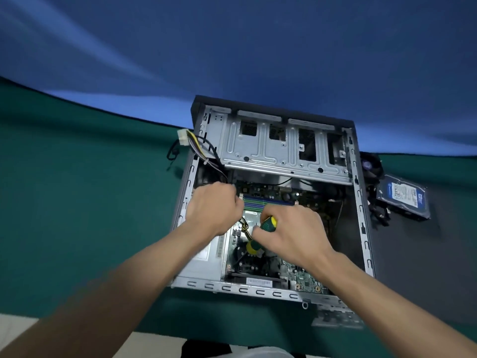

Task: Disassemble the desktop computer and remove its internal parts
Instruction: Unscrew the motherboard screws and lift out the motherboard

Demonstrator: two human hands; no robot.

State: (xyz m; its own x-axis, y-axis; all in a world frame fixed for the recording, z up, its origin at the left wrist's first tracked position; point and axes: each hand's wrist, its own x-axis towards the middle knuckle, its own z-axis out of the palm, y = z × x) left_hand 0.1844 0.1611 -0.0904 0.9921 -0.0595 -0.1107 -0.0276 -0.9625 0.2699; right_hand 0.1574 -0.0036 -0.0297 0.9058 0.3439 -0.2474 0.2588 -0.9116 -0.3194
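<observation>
item: case [361, 202], open, lying flat at centre of frame on a green-covered counter [90, 202]; side panel off, interior facing up. drive cage [281, 148] across the upper part of the case, bays showing no drives. board [304, 277] on the floor of the case, lower centre; memory sticks [268, 202] run left to right just above the two hands.

item: left hand [214, 208], centre-left of frame, over the left edge of the board. fingers curled down and inward; what they grip is hidden under the knuckles, so cannot tell whether they hold a cable or nothing.

item: right hand [294, 233], centre of frame, fingers clenched round a screwdriver [268, 223], green and yellow handle. a second green and yellow piece [252, 248] shows below and left of the fist; whether it is part of the same tool cannot be told.

relation: tool's long axis appears tilted, running from the fist down and left toward the middle of the board; tip hidden. judged: the work point lies between the two hands, nearer the right, which is better placed to act on it.

item: cable bundle [196, 146] with white plug, hanging out over the case's upper left wall.

item: hard drive [402, 197], out of the case, right of frame, beside loose black cables. judged: part removed already; board not yet out.
</observation>
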